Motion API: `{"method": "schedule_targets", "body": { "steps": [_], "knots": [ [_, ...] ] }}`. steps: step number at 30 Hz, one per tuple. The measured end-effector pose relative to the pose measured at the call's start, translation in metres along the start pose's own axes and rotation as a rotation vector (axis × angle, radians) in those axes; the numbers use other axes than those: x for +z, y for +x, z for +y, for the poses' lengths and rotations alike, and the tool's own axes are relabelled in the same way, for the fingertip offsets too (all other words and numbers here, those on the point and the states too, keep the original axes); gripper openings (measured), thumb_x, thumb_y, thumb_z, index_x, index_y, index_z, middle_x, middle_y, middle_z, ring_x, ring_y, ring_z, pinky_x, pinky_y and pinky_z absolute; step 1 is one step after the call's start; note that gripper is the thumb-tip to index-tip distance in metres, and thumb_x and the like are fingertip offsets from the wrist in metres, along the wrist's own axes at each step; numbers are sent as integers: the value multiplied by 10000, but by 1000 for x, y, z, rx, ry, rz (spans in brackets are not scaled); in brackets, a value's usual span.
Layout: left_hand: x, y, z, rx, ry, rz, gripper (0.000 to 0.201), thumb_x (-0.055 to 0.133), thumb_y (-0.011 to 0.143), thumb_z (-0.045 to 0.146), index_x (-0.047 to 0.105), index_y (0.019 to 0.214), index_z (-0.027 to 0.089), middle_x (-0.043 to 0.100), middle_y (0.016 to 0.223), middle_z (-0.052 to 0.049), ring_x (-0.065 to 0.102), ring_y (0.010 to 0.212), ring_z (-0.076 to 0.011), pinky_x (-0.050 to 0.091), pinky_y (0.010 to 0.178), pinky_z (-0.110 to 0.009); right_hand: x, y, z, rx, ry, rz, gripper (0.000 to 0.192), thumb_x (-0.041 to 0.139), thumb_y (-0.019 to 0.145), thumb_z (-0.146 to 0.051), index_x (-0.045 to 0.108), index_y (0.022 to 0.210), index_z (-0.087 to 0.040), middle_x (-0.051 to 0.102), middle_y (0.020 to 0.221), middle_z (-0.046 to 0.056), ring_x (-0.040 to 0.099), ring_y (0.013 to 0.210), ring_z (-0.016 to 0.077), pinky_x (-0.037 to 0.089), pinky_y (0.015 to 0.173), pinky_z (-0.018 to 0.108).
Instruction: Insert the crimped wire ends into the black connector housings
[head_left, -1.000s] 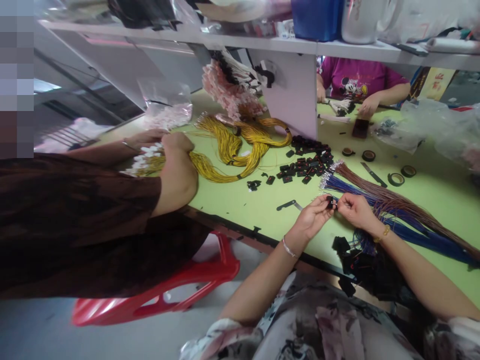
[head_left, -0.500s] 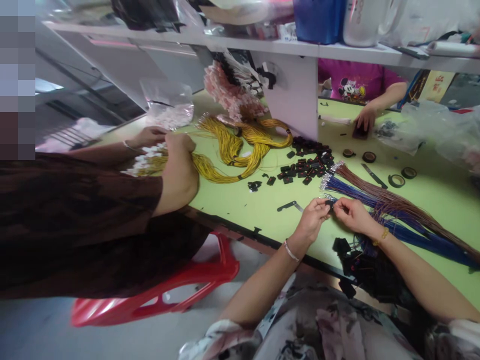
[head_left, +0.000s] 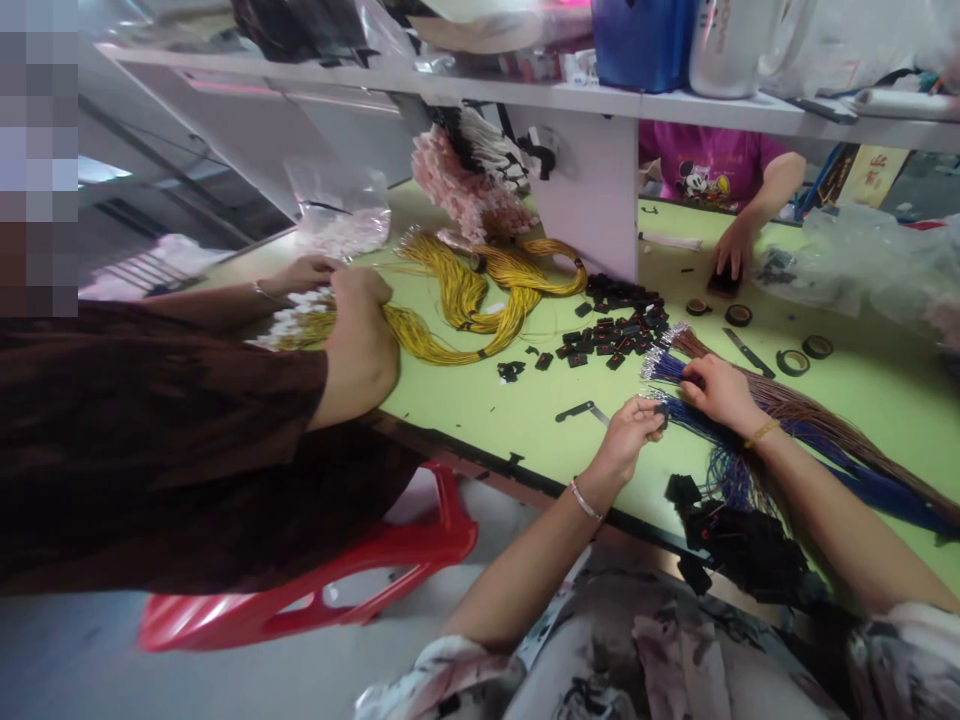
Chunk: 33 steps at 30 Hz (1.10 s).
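Note:
Pinched in the fingers of my left hand (head_left: 630, 437) is a small black connector housing (head_left: 661, 414). My right hand (head_left: 718, 393) lies over the bundle of blue wires (head_left: 670, 366), its fingers closed on the wires near their metal-tipped ends; how many they grip is hidden. Brown wires (head_left: 694, 345) run alongside, beyond that hand. Below my right wrist, finished-looking black pieces with wires (head_left: 739, 540) hang in a heap at the table edge. More loose black housings (head_left: 615, 330) are scattered farther up the table.
At left, a co-worker's hands (head_left: 360, 290) handle yellow wires (head_left: 480, 350). Across the table, another person's hand (head_left: 735, 245) touches a phone (head_left: 724, 280). Tape rolls (head_left: 793, 361), a dark blade (head_left: 748, 352), a folding knife (head_left: 576, 411) and a red stool (head_left: 405, 550) are nearby.
My right hand has left the black housing and moved up and right onto the blue wires. My left hand stays in place with the housing.

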<state>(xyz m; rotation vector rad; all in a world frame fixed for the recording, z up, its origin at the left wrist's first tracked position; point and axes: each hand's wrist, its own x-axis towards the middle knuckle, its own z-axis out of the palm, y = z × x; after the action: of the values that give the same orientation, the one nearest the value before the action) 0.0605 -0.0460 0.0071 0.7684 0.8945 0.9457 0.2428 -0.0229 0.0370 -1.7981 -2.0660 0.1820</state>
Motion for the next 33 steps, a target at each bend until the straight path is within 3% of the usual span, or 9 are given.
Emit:
{"method": "schedule_targets", "body": {
  "steps": [3, 10, 12, 17, 21, 27, 33],
  "knots": [
    [0, 1, 0, -7, 29, 5, 258, 745, 616, 202, 612, 828, 137, 576, 742, -11, 504, 610, -79, 406, 588, -235, 6, 13, 11, 10, -85, -64, 102, 561, 794, -255, 633, 820, -188, 608, 850, 74, 523, 742, 183, 315, 602, 264],
    [3, -2, 8, 0, 50, -17, 254, 725, 631, 200, 611, 849, 142, 594, 753, -14, 506, 601, -75, 405, 590, -234, 1, 24, 27, 45, 240, 23, 138, 446, 845, -245, 565, 827, -179, 608, 715, 24, 501, 634, 149, 358, 615, 256],
    [7, -2, 11, -3, 47, -38, 259, 724, 632, 199, 613, 860, 145, 596, 742, -13, 508, 596, -75, 401, 588, -232, 0, 31, 26, 58, 264, -7, 128, 476, 821, -255, 579, 829, -179, 604, 692, 13, 495, 613, 143, 356, 601, 249],
    [14, 2, 10, -15, 18, -48, 268, 725, 625, 198, 598, 856, 151, 576, 713, 2, 499, 575, -71, 388, 571, -229, 10, 55, 15, 161, 51, -141, 96, 590, 751, -261, 636, 792, -187, 650, 731, 26, 510, 634, 146, 319, 583, 249],
    [11, 4, 5, -24, -14, -26, 277, 735, 627, 214, 597, 859, 150, 577, 747, -6, 511, 609, -76, 409, 607, -237, 15, 62, 14, 172, -16, -201, 100, 553, 780, -235, 638, 759, -188, 667, 770, 40, 524, 672, 150, 317, 600, 245],
    [11, 5, 3, -6, -51, -31, 281, 727, 637, 213, 592, 877, 158, 571, 781, -8, 518, 660, -81, 419, 646, -233, -4, 58, 17, 79, -134, -107, 169, 463, 824, -234, 614, 790, -167, 654, 768, 80, 480, 633, 157, 266, 567, 263],
    [13, 5, 3, -15, -193, -94, 314, 714, 652, 164, 585, 937, 191, 563, 888, -8, 524, 752, -88, 416, 662, -213, -18, 60, 3, -2, 244, -57, 128, 516, 760, -254, 558, 675, -168, 552, 613, -2, 425, 571, 116, 294, 549, 231]
  ]
}}
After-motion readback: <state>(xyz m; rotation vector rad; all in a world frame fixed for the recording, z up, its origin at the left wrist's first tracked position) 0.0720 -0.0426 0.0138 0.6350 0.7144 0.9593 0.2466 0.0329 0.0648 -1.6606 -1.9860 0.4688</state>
